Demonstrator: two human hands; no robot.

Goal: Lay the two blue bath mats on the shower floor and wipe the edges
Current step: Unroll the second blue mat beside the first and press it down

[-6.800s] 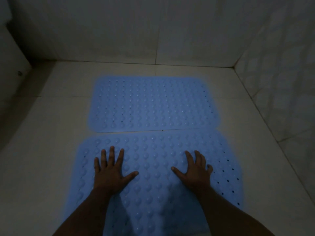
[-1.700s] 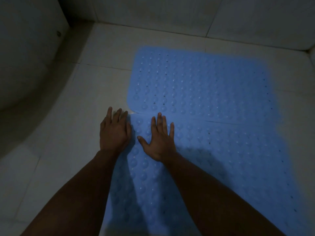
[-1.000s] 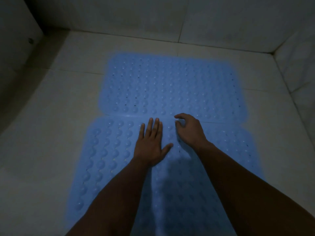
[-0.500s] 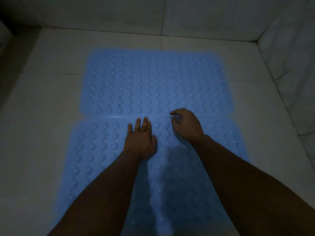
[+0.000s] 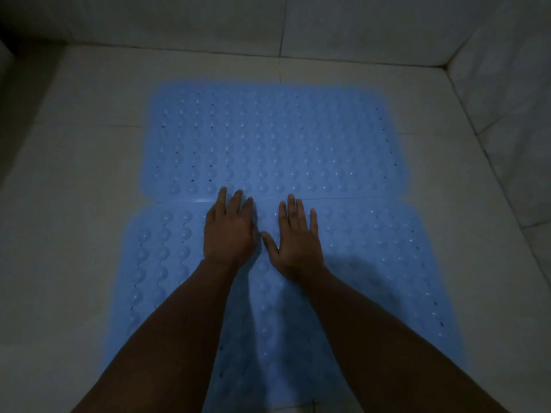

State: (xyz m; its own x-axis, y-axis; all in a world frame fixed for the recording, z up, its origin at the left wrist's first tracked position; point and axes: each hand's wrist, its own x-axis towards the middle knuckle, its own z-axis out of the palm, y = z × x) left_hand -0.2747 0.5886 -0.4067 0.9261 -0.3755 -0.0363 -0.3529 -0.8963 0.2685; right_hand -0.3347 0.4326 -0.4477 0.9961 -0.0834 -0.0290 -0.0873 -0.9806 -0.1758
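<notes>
Two blue bath mats with raised bumps and small holes lie flat on the pale shower floor (image 5: 89,180). The far mat (image 5: 277,141) lies crosswise; the near mat (image 5: 372,263) butts against its front edge and runs toward me. My left hand (image 5: 229,231) lies flat on the near mat, fingers straight, fingertips reaching the seam between the mats. My right hand (image 5: 293,236) rests flat beside it, fingers spread, tips at the same seam. Neither hand holds anything.
Tiled walls stand at the back (image 5: 268,22) and right (image 5: 507,84), meeting in the far right corner. A dark raised edge (image 5: 18,93) runs along the left side. Bare floor tile surrounds the mats on the left, back and right.
My right hand has uncurled from the seam and now lies flat with spread fingers. My left hand has slid forward to the seam. Both hands now sit close together.
</notes>
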